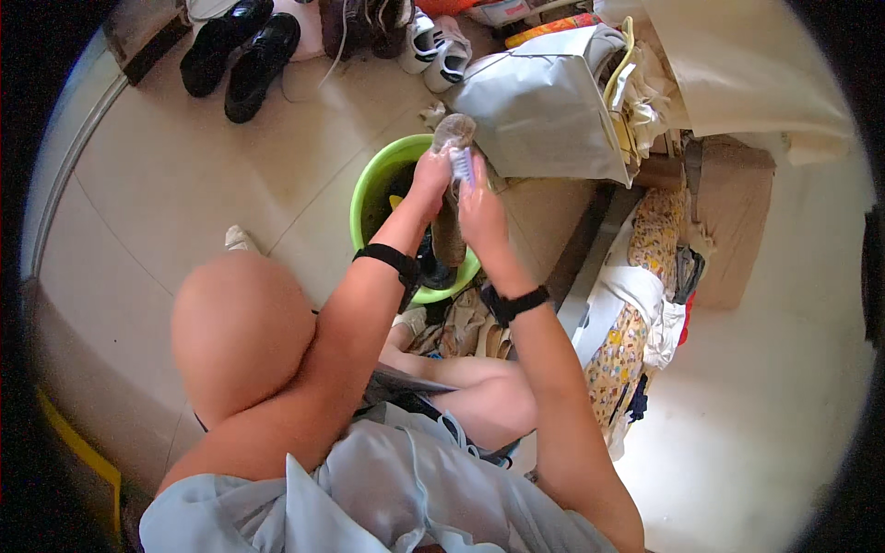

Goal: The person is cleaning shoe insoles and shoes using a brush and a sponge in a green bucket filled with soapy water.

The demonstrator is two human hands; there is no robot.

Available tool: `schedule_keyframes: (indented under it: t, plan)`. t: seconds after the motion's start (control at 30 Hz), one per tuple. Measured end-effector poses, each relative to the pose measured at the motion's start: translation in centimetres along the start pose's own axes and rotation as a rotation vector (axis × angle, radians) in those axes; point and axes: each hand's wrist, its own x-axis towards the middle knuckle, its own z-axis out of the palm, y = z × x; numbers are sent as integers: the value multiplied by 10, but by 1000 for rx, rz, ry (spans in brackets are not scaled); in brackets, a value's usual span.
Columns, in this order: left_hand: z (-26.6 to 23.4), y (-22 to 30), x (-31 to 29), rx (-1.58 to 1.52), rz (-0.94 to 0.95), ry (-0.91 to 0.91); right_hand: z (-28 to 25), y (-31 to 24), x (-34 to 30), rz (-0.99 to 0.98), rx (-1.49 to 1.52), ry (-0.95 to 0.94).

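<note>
A person's left hand (430, 180) grips a long grey-brown shoe (448, 238) above a lime-green basin (360, 189) in the centre of the frame, while the right hand (481, 214) is closed around a single white-bristled, purple-backed brush (462, 167), held against the shoe just below its upper end. Whitish foam marks the shoe near the bristles. Both hands hide its middle, and which face is turned up is hard to tell; the right fingers cover part of the brush.

The left forearm and the shoe block much of the basin, where one yellow item (395, 202) and one dark item (435, 269) show only in part, the latter too obscured to identify. Two black bands, one on each wrist, are visible.

On the tiled floor (230, 166), two black shoes (262, 70) lie at upper left and two white sneakers (449, 57) at top centre. Brown footwear (361, 26) between them is cut off by the top edge, its count unclear. One pale grey bag (544, 111) stands at upper right, its packed contents hard to make out. Below it, a floral cloth (616, 364) lies partly beneath white fabric (631, 290).
</note>
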Motion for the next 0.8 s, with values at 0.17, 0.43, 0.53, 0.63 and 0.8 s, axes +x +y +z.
schedule_keyframes:
  t: [0.17, 0.43, 0.53, 0.63, 0.8]
  plan:
    - [29, -3, -8, 366, 152, -53, -3, 45, 57, 6, -8, 17]
    - [13, -3, 2, 27, 144, 42, 27, 74, 54, 201, 803, 14]
    - [7, -9, -3, -168, 161, -68, 12, 59, 22, 244, 779, -51]
    - [9, -8, -8, -271, 143, -160, -6, 64, 12, 244, 645, -172]
    - [8, 6, -9, 70, 206, -225, -29, 67, -5, 196, 807, -268]
